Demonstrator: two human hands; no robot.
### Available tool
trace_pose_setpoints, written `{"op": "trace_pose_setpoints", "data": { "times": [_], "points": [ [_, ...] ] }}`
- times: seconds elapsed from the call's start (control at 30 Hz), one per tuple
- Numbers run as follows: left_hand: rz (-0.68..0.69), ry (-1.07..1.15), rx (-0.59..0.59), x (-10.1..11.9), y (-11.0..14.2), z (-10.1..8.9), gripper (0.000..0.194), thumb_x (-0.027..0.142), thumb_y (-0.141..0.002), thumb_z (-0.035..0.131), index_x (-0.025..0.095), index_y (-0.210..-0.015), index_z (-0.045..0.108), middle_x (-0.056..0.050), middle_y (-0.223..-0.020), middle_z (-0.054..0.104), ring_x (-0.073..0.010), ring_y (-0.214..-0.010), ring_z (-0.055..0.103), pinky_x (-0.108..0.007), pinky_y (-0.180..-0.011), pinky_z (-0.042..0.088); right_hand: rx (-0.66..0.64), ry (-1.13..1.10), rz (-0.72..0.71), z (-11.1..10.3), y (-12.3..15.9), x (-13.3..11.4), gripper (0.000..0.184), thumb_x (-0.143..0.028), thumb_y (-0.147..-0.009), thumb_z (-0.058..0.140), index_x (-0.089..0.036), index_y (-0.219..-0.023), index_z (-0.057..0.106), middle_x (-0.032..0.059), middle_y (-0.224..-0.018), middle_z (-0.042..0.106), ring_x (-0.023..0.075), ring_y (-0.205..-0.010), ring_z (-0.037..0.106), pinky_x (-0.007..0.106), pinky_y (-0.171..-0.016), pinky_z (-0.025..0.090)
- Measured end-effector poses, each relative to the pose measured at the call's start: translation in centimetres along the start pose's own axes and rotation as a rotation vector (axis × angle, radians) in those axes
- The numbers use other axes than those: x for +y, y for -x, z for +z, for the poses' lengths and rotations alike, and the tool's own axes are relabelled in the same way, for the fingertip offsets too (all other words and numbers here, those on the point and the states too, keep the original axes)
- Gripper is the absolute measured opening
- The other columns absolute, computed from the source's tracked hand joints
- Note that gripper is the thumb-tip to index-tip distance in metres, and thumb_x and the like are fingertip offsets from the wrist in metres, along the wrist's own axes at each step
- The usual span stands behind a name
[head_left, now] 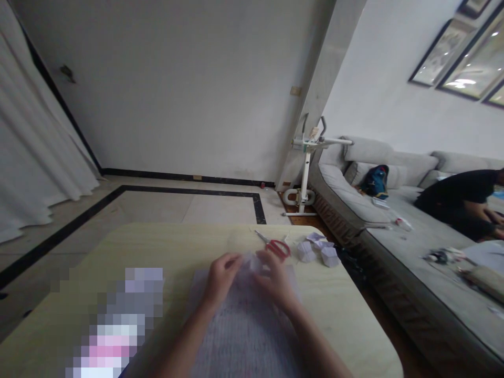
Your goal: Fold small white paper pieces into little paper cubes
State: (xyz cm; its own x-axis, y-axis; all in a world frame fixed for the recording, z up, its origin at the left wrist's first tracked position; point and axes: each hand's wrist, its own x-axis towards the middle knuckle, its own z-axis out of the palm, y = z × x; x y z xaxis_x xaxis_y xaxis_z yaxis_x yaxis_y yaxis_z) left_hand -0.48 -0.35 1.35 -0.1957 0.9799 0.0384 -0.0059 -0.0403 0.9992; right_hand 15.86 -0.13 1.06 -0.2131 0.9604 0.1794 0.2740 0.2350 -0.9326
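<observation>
Noted at far left: white curtain (43, 136), hanging beyond the table (342, 315). On the tabletop, left: pixelated patch (118, 320), contents unreadable. Between patch and printed sheet (244, 336): strip of bare wood-toned surface, judged the roomiest way out sideways.

At centre, left hand (221, 278): thumb and fingers drawn together, apparently pinching the left side of small paper piece (249, 261), pale and blurred, over the far end of the sheet. Judged very light, thin, soft, quick to crease or tear; best taken by edges or corners, fingertips only, without squeezing across the middle. Right hand (275, 278): fingers curved round the opposite side, tips smeared; cannot tell firm pinch from light touch.

Just beyond right hand: scissors (271, 243), red-handled, blades toward far left; little room forward before meeting them and the far edge. Farther right, near the rounded far corner: folded paper pieces (306, 252), grouped close, probably easy to knock in a rightward sweep. Past the right edge: exercise machine (305, 173), sofa (397, 257), person in dark clothes (464, 197), bent forward.
</observation>
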Motion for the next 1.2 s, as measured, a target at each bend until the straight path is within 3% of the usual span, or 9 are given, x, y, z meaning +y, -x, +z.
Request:
{"op": "trace_pose_setpoints", "data": {
  "times": [0.43, 0.63, 0.9, 1.1, 1.2],
  "points": [
    [0.052, -0.068, 0.025, -0.8, -0.5, -0.4, 0.019, 0.034, -0.067, 0.068, 0.017, -0.076, 0.071, -0.007, -0.078, 0.072, -0.0223, -0.074, 0.066, -0.029, -0.069, 0.051, -0.014, 0.051, -0.006, 0.1, 0.1, 0.0, 0.039, -0.016, -0.07, 0.064, -0.025, -0.106, 0.055, 0.0056, -0.109, 0.059, 0.0208, -0.091, 0.062, 0.034, -0.071, 0.055],
    [0.025, -0.118, 0.006, -1.2, -0.5, -0.3, 0.022, 0.036, -0.069, 0.067, 0.017, -0.08, 0.071, -0.008, -0.081, 0.073, -0.0225, -0.074, 0.067, -0.029, -0.067, 0.051, -0.004, -0.004, 0.001, 0.1, 0.0, 0.4, 0.038, -0.018, -0.069, 0.065, -0.023, -0.105, 0.055, 0.0062, -0.109, 0.058, 0.0212, -0.094, 0.06, 0.034, -0.072, 0.055],
    [0.07, -0.101, -0.024, -0.5, -0.1, -0.1, 0.022, 0.036, -0.072, 0.065, 0.016, -0.08, 0.069, -0.008, -0.081, 0.072, -0.0221, -0.075, 0.067, -0.029, -0.067, 0.05, 0.022, -0.034, 0.048, 0.0, -0.1, -0.1, 0.036, -0.02, -0.069, 0.065, -0.022, -0.104, 0.057, 0.0064, -0.108, 0.058, 0.0216, -0.097, 0.058, 0.033, -0.073, 0.054],
    [0.119, -0.159, 0.044, -0.9, -0.5, -0.6, 0.022, 0.035, -0.073, 0.063, 0.016, -0.08, 0.068, -0.006, -0.078, 0.071, -0.0205, -0.073, 0.066, -0.028, -0.067, 0.051, 0.033, -0.066, 0.028, 0.0, 0.1, 0.1, 0.038, -0.021, -0.07, 0.065, -0.023, -0.106, 0.056, 0.0061, -0.113, 0.057, 0.0212, -0.101, 0.057, 0.033, -0.079, 0.052],
    [0.158, -0.195, 0.013, -1.2, -0.5, -0.6, 0.021, 0.035, -0.075, 0.061, 0.016, -0.08, 0.067, -0.005, -0.078, 0.07, -0.0195, -0.075, 0.066, -0.028, -0.07, 0.051, 0.038, -0.057, 0.032, 0.0, 0.1, 0.1, 0.039, -0.02, -0.069, 0.066, -0.023, -0.107, 0.056, 0.0057, -0.113, 0.057, 0.021, -0.102, 0.057, 0.033, -0.08, 0.051]
  ]
}}
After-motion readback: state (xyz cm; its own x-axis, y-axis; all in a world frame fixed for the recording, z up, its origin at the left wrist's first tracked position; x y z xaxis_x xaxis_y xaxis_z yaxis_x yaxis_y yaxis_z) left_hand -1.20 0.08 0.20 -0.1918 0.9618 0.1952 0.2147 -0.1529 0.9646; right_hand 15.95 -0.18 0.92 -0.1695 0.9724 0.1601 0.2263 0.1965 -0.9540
